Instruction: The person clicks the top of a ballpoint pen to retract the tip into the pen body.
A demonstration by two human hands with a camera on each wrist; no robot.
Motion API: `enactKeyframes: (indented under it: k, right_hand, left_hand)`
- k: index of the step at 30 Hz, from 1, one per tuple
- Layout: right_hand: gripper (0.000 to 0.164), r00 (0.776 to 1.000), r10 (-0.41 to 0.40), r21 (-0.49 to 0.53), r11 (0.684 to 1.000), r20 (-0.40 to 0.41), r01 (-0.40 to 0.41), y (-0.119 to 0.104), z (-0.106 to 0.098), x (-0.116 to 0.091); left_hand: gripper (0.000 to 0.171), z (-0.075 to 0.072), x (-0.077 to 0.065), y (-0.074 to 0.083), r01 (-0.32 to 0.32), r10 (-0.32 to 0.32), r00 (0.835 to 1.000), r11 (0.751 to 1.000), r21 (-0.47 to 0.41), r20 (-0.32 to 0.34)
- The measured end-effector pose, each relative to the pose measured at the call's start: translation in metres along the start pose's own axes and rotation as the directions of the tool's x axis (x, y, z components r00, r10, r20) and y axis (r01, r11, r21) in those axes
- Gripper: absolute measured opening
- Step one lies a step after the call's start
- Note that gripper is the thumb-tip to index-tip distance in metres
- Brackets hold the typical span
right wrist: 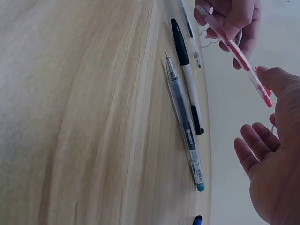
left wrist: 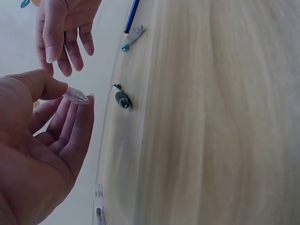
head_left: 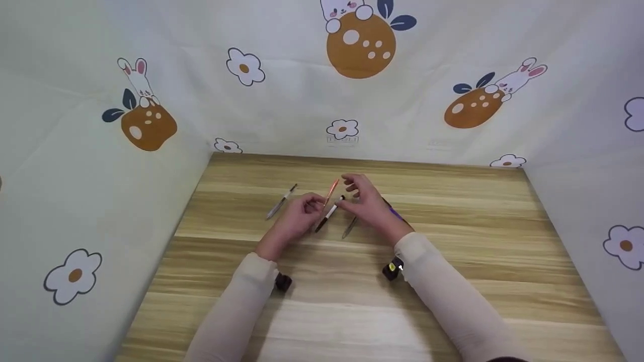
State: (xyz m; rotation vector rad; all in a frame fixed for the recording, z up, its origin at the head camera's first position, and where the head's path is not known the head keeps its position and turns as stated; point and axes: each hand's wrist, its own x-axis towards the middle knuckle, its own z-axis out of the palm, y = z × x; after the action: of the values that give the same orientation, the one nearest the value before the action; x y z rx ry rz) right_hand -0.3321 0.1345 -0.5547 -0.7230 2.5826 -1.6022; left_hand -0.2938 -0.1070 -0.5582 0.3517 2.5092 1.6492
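Observation:
Between the thumb and fingers of my left hand point(head_left: 299, 216) I pinch a clear pen with red ink point(head_left: 331, 192), tilted above the table; in the right wrist view its red end point(right wrist: 267, 100) points toward my right hand. The right hand point(head_left: 367, 201) is beside that end, fingers spread and relaxed, its thumb overlapping the pen in the right wrist view. Below the hands lies a black-and-white pen point(head_left: 329, 215). A clear pen with a teal end point(right wrist: 180, 108) lies beside it, partly hidden under the right hand in the head view.
Left of my left hand, a clear pen with a dark tip point(head_left: 282, 202) lies on the wood-grain table point(head_left: 332, 301). A blue pen point(head_left: 395, 212) shows past my right wrist. Pale printed sheets point(head_left: 287, 100) stand around the table's back and sides.

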Motion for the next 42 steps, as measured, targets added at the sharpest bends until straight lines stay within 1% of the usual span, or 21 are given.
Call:
enactKeyframes:
  k: [6,13,21,28,33,38,42]
  right_hand:
    - [0.072,1.0,0.012,-0.022,1.0,0.021,-0.012,-0.001,0.004,0.002]
    - [0.071,0.999,0.01,-0.02,1.0,0.034,-0.01,0.001,0.01,0.008]
    - [0.068,0.999,0.019,-0.031,0.999,0.038,-0.018,0.002,0.016,0.012]
    - [0.067,0.999,0.018,-0.046,0.999,0.042,-0.016,0.002,0.022,0.013]
    - [0.066,0.999,0.009,-0.066,0.998,0.047,-0.006,0.001,0.028,0.016]
    - [0.07,0.997,0.033,-0.077,0.997,0.065,-0.028,-0.003,0.03,0.019]
    - [0.071,0.996,0.029,-0.098,0.995,0.085,-0.02,-0.004,0.033,0.022]
  left_hand:
    - [0.031,-0.005,0.0,-0.007,0.006,-0.006,1.0,1.0,0.03,-0.002]
    - [0.032,-0.011,-0.001,-0.009,0.031,-0.025,0.999,0.989,0.142,-0.045]
    - [0.029,-0.017,-0.001,-0.012,0.051,-0.035,0.996,0.975,0.216,-0.078]
    - [0.029,-0.022,-0.002,-0.015,0.026,-0.009,0.998,0.958,0.284,-0.063]
    - [0.026,-0.025,-0.003,-0.016,0.031,-0.01,0.998,0.942,0.333,-0.063]
    - [0.026,-0.029,-0.003,-0.018,0.035,-0.014,0.998,0.935,0.353,-0.062]
    - [0.027,-0.031,-0.003,-0.019,0.04,-0.016,0.998,0.924,0.38,-0.066]
